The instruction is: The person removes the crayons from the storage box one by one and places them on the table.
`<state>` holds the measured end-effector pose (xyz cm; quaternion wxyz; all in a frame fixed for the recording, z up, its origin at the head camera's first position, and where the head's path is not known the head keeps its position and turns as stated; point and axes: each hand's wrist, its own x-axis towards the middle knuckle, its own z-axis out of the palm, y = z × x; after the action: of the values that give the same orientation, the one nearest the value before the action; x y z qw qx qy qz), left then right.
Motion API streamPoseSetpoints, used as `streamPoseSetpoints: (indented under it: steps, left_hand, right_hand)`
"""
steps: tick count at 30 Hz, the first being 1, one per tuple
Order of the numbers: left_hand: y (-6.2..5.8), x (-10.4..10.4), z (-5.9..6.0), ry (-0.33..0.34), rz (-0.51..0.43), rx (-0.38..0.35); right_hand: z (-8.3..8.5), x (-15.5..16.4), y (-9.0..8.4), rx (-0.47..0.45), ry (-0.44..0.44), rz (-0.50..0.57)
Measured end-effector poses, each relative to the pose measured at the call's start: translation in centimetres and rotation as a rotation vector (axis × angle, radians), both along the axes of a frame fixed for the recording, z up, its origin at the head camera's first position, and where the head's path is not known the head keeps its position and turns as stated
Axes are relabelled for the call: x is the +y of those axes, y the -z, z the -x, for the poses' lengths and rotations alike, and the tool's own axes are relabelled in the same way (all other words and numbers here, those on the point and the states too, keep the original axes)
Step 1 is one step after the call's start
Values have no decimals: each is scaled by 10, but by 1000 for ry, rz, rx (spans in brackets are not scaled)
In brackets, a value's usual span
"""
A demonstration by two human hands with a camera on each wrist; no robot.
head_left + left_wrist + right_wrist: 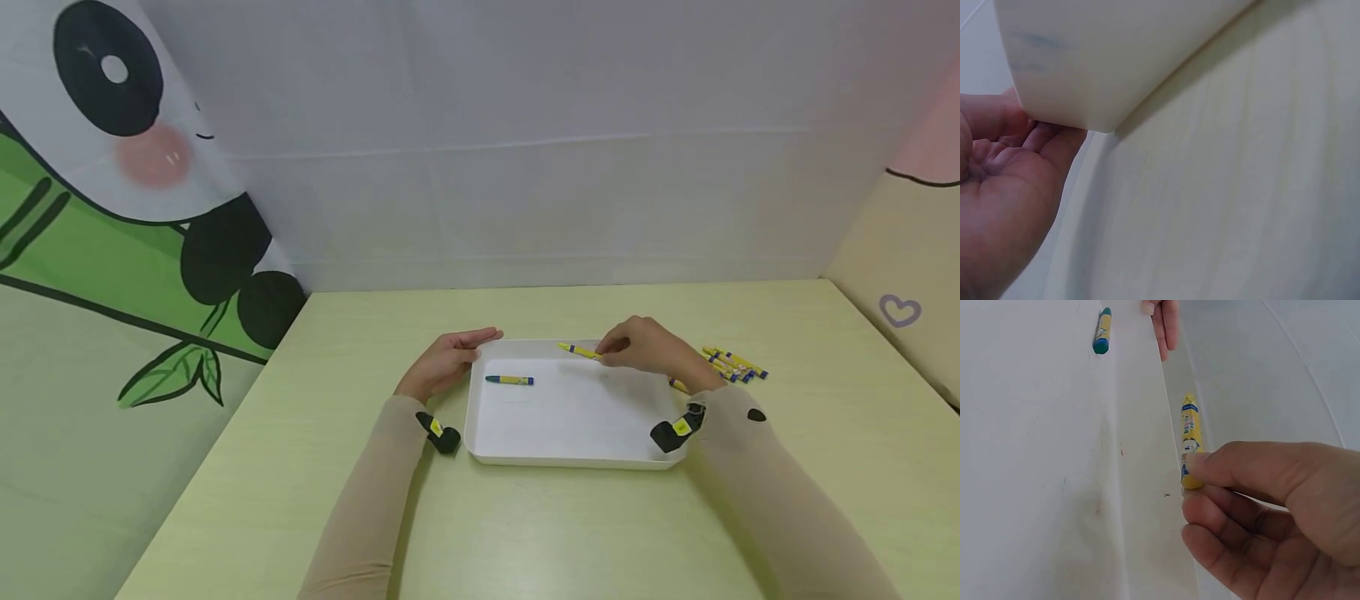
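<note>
- While the right hand hovers over the white tray's far rim, its thumb and fingertips pinch one end of a yellow crayon.
- From that pinch the crayon's long axis runs out toward the left hand, roughly along the far rim — the free end points away from the palm.
- Over on the other side, the left hand lies with straight fingers against the tray's far left corner, holding nothing; whether it presses or merely touches is hard to tell from the wrist view.
- Beyond the pinched crayon's free end, a green-tipped crayon lies flat in the tray, nearer the left hand.
- Behind the gripping hand, on the table, a small heap of loose crayons waits — the right hand is far closer to it.
</note>
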<state>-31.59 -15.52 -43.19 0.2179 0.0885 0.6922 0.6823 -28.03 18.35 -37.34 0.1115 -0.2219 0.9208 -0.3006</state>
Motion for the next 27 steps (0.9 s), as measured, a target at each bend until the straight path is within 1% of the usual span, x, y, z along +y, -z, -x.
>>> streamPoseSetpoints:
  steps: [1, 8, 15, 19, 27]
  left_hand:
    - [0, 0, 0, -3, 3, -1]
    - [1, -1, 0, 29, -16, -7]
    - [0, 1, 0, 17, -8, -13]
    - [0, 1, -1, 8, 1, -15]
    - [0, 2, -1, -1, 8, -12]
  right_hand:
    - [-1, 2, 0, -4, 7, 2]
    - [-3, 15, 4, -20, 34, 4]
    - [-10, 33, -2, -29, 50, 8]
    - [-13, 44, -5, -35, 76, -7]
    - [-17, 68, -4, -3, 120, -27]
